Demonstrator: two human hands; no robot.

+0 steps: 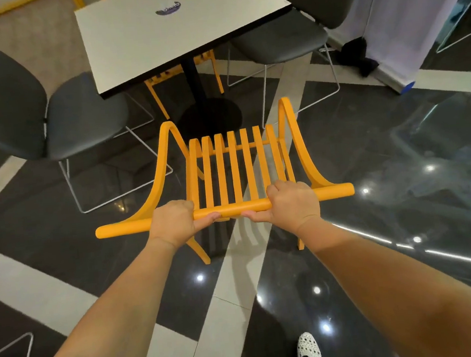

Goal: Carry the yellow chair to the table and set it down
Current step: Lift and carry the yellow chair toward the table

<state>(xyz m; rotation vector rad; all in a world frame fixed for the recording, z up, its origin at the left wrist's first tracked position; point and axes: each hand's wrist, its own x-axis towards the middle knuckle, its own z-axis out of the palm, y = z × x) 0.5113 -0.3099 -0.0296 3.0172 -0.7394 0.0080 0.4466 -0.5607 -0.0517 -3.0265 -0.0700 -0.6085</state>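
The yellow chair (233, 167) is in front of the person, on the near side of the desk (157, 33), with its seat front facing the desk's black pedestal. Its top rail (225, 209) runs left to right across the view, which is the chair's long axis as seen here; the slats run away from the person toward the desk. Whether the legs touch the floor (399, 162) or hang just above it cannot be told; the rear legs show below the rail.

The left hand (175, 223) is clamped on the rail left of centre and the right hand (291, 201) is clamped on it right of centre, each grip wrapped over the top with the thumb underneath.

The step in hand appears to be the end of the carry, with the chair near the desk but not tucked under it. The next move likely calls for easing it forward, squaring it to the desk edge, then lowering all four legs evenly before letting go.

Grey chairs (35, 111) stand at either side, so the path forward is narrow.
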